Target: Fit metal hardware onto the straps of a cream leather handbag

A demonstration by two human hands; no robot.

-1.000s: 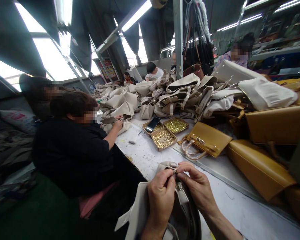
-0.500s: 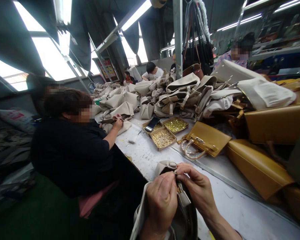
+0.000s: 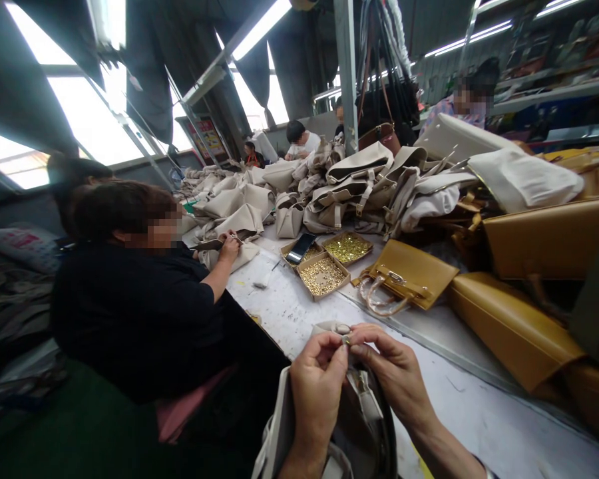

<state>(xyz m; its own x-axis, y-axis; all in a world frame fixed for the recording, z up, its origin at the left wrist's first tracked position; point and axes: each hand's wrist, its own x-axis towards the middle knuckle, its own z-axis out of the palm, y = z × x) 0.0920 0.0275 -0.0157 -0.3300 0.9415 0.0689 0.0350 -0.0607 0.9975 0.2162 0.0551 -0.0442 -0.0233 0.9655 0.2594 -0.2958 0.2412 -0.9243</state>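
Note:
I hold a beige handbag (image 3: 279,432) upright at the table's near edge, its dark inside facing me. My left hand (image 3: 317,389) is closed on the bag's upper edge. My right hand (image 3: 392,376) pinches a small metal fitting (image 3: 347,340) at the top of the bag, thumb and forefinger pressed together. The fingertips of both hands meet at that fitting, beside the bag's beige strap tab (image 3: 335,327).
Cardboard trays of small gold hardware (image 3: 324,274) and a phone (image 3: 300,247) lie on the white table (image 3: 479,412). Mustard handbags (image 3: 409,274) lie right, a heap of beige bags (image 3: 359,179) behind. A person in black (image 3: 134,299) works at my left; others sit farther back.
My left hand has slid up so its fingertips meet the right hand at the fitting. The view has shifted slightly to the right; the person in black leans a little farther left.

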